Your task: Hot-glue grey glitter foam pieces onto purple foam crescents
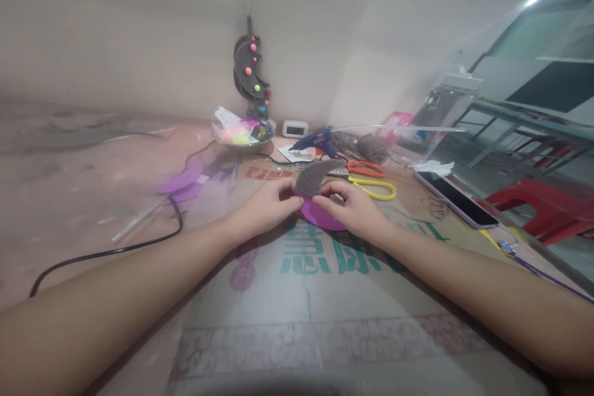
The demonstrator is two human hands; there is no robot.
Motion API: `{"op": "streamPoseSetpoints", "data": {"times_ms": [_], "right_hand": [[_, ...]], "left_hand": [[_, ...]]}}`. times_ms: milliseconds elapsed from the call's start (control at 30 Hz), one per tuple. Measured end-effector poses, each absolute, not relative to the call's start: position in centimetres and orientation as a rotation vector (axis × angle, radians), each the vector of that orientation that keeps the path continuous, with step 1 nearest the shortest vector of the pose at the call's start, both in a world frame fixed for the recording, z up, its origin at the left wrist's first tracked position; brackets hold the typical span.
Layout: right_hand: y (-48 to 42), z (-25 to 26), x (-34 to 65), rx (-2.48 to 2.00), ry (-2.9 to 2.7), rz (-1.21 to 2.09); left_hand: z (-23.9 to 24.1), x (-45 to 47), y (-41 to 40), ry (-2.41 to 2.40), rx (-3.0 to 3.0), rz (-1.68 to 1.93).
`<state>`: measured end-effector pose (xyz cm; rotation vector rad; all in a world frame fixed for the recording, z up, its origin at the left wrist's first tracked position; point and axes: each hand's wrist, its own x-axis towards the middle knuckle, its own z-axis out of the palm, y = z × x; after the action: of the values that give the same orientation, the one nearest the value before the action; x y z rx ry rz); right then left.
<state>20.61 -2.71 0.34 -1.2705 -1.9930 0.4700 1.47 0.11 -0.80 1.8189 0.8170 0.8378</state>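
Note:
Between my two hands is a crescent point(310, 180) whose upper part is covered in grey yarn. A bare purple part point(320, 215) shows below it; whether the two are one piece I cannot tell. My left hand point(277, 201) pinches the left side with thumb and fingers. On the other side, my right hand point(349, 203) grips the edge, its thumb at the border of grey and purple. Just beyond the fingers lie scissors with yellow handles point(378, 188) and scissors with orange handles point(366, 168).
A glue gun point(315, 142) lies behind, beside grey yarn point(364, 147). A decorated grey crescent point(249, 68) hangs above a bowl point(245, 141). Purple pieces point(185, 179) and a black cord point(106, 252) lie left. A phone point(457, 199) lies right, near the table edge.

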Motion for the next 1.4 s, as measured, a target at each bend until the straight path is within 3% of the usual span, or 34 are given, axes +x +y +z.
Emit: {"op": "streamPoseSetpoints", "data": {"times_ms": [1400], "right_hand": [[-2.47, 0.56, 20.63, -1.245, -1.959, 0.623]], "left_hand": [[-1.28, 1.34, 0.27, 0.831, 1.825, 0.815]]}}
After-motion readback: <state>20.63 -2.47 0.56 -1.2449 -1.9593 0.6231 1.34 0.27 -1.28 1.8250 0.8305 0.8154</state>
